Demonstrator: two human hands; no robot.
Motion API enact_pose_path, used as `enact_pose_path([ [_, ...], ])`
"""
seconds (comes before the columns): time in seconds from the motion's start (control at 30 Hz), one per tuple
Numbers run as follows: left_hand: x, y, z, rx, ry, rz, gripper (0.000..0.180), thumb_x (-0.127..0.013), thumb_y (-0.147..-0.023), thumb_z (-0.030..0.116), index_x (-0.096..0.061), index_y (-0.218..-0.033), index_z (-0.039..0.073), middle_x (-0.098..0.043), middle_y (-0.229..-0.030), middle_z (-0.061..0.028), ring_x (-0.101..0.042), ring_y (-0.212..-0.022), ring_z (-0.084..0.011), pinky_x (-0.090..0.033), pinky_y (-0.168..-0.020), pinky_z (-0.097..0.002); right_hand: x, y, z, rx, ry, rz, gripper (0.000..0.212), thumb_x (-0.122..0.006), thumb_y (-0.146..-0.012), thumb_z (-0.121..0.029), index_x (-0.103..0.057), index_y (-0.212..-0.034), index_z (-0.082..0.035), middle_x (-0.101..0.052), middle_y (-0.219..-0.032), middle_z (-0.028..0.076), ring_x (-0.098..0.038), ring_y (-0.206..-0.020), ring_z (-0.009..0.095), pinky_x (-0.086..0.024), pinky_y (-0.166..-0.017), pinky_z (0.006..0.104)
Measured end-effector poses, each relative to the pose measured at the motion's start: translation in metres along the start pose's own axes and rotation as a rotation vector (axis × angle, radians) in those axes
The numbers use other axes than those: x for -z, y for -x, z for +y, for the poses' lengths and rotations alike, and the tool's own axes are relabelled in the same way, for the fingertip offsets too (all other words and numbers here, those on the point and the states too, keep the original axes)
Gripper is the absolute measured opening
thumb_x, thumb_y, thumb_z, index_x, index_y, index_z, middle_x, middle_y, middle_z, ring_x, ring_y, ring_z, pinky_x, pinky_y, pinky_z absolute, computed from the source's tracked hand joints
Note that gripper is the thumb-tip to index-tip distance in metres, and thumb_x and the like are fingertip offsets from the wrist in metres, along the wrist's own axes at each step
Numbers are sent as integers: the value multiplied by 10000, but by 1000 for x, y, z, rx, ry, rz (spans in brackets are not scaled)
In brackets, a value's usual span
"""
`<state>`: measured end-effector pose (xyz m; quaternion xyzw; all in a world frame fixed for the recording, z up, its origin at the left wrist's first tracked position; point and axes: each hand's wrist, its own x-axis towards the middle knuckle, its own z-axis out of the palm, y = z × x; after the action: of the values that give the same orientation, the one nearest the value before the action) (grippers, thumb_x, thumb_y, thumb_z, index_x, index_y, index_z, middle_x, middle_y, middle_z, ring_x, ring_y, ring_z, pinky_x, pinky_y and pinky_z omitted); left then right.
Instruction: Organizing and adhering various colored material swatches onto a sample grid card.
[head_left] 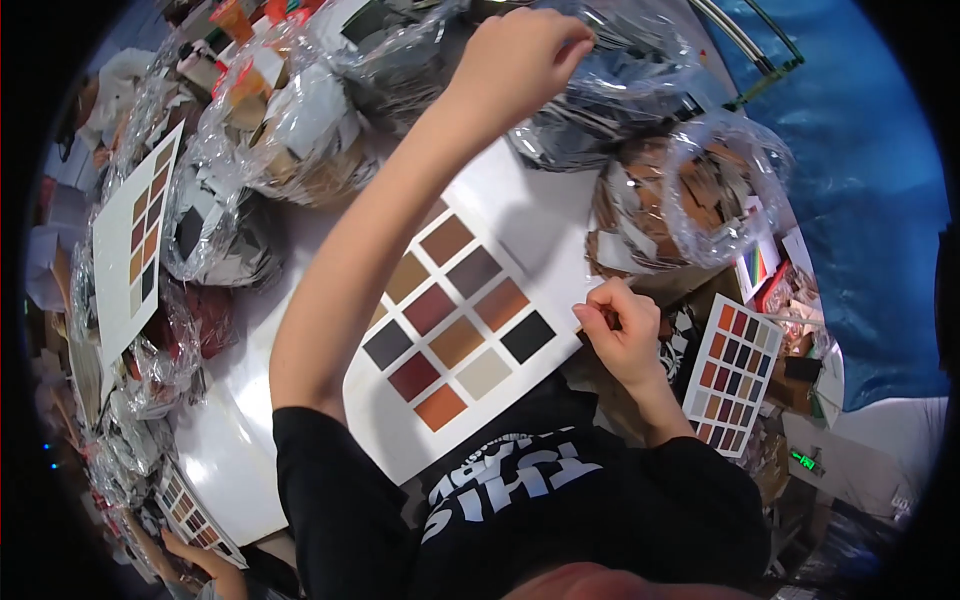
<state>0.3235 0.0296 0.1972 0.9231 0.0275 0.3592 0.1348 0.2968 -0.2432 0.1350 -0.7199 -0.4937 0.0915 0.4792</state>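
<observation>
A white sample card (490, 232) with rows of brown, maroon, grey, tan, orange and black swatches lies on the white table in front of me. My left arm reaches across it. My left hand (525, 55) is up over the clear plastic bags of dark grey pieces (575, 120) at the far side, its fingers curled in; what they hold, if anything, is hidden. Beside the card's right corner my right hand (620, 328) is closed, thumb against curled fingers. I cannot make out anything in it, nor whether it touches the card.
An open plastic bag of brown pieces (640, 200) stands at the right, near a smaller swatch card (735, 375). More bags (300, 140) and a tilted swatch card (140, 240) line the left. Another person's hand (205, 560) is by a swatch card (195, 515) at lower left.
</observation>
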Motion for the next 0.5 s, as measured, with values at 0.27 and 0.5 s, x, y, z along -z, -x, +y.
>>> enact_pose_path([
  [0.27, -77, -44, 10, 195, -259, 156, 228, -589, -802, 226, -706, -798, 31, -684, -825, -197, -685, -778, -347, -544, -703, -455, 65, 15, 17, 66, 223, 336, 196, -743, -799, -110, -570, -730, -49, -533, -588, 43, -523, -471, 153, -396, -465, 260],
  [0.5, 0, -47, 48, 219, -21, 173, 161, -625, -819, 205, -700, -849, 66, -645, -721, -167, -647, -697, -339, -497, -623, -426, 123, -54, 36, -68, 347, 337, 116, -659, -878, -146, -633, -871, -33, -636, -712, 69, -584, -579, 155, -442, -556, 274],
])
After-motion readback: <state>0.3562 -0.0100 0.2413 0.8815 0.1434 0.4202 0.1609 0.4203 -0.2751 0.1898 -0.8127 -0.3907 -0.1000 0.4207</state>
